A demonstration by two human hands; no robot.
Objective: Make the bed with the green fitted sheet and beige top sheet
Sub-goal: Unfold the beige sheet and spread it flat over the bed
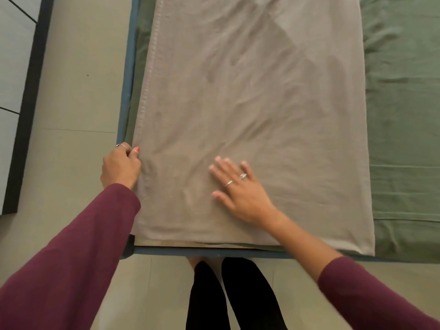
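The beige top sheet (257, 103) lies folded in a long strip over the left part of the bed, reaching from the near edge to the top of the view. The green fitted sheet (404, 115) covers the mattress and shows to the right and in a thin band at the left. My left hand (120, 166) pinches the beige sheet's left edge near the bed frame, fingers curled. My right hand (238, 186) lies flat on the beige sheet near the front, fingers spread and pressing the cloth.
A blue bed frame (128, 67) runs along the left side and the near edge. Beige floor (78, 91) lies to the left, with a dark-edged panel (26, 103) at the far left. My dark-clad legs (228, 294) stand at the bed's near edge.
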